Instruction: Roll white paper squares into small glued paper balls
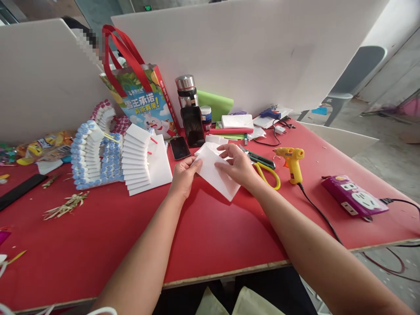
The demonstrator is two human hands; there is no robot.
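Note:
A thin white sheet of paper (219,177) is held tilted above the red table, one corner pointing toward me. My left hand (184,176) pinches its left edge between thumb and fingers. Over the upper right of the sheet, my right hand (239,164) has its thumb on the paper and its fingers curled around the far side. More white paper (211,148) lies just behind the sheet. Beside my right hand are yellow-handled scissors (274,178) and a dark green cutter knife (260,159). A black phone (180,148) lies beyond my left hand.
Left stands a curved model of stacked white pieces (136,159) with blue-edged parts (87,153). Behind are a printed bag (144,103), a steel flask (186,89) and an upright phone (192,127). Right are a yellow glue gun (293,162) and a purple power strip (356,197), both corded.

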